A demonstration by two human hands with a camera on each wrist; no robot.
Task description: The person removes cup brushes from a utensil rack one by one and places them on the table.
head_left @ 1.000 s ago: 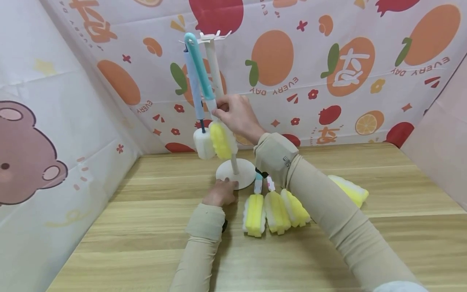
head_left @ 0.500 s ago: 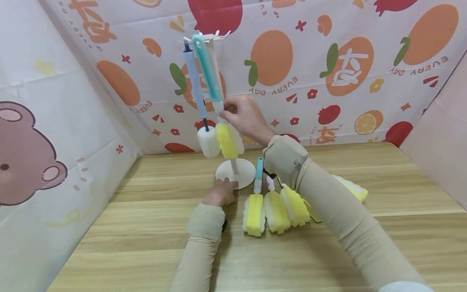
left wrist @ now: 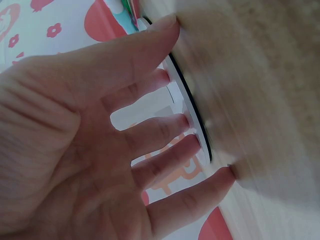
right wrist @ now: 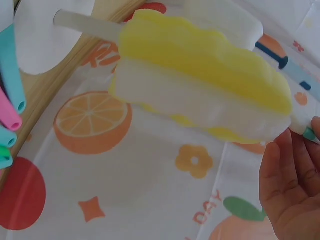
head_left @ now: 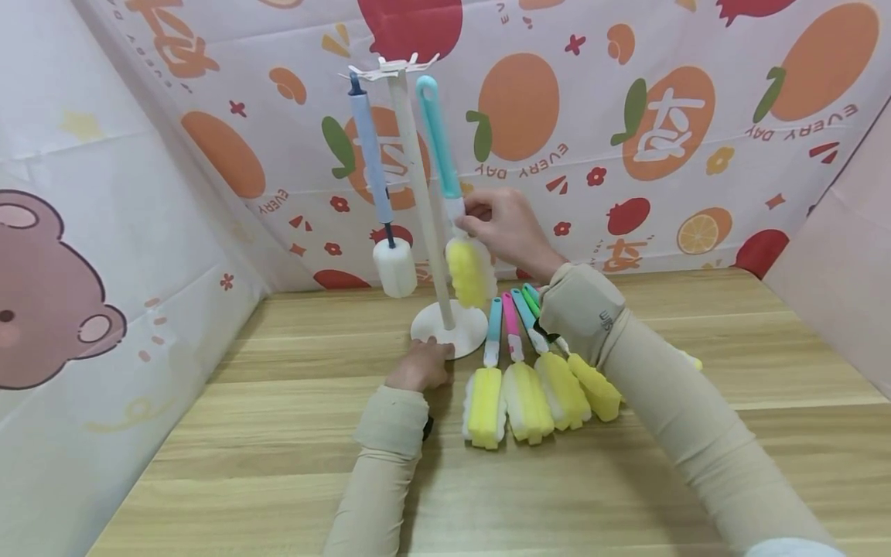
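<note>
My right hand [head_left: 510,226] pinches a sponge bottle brush [head_left: 440,143] at the white neck below its turquoise handle. Its yellow-and-white sponge head [right wrist: 200,75] hangs down, large in the right wrist view. The brush is upright, slightly tilted, just right of the pole of a white rack [head_left: 421,178]. Its looped top is beside the rack's hooks, seemingly apart from them. On the rack's left side hangs a blue-handled brush [head_left: 372,155] with a white sponge. My left hand [head_left: 421,365] rests at the rack's round base [head_left: 468,329], straight fingertips [left wrist: 182,122] touching its rim.
Several sponge brushes lie fanned on the wooden table [head_left: 278,433], including a turquoise-handled brush [head_left: 487,402] and a pink-handled brush [head_left: 529,398]. Another yellow sponge [head_left: 692,360] is mostly hidden behind the right forearm. A fruit-print cloth [head_left: 592,193] hangs behind.
My right hand has carried the turquoise-handled brush rightward, from the pole's left side to its right. The blue-handled brush shifted slightly. My left hand has stayed at the base.
</note>
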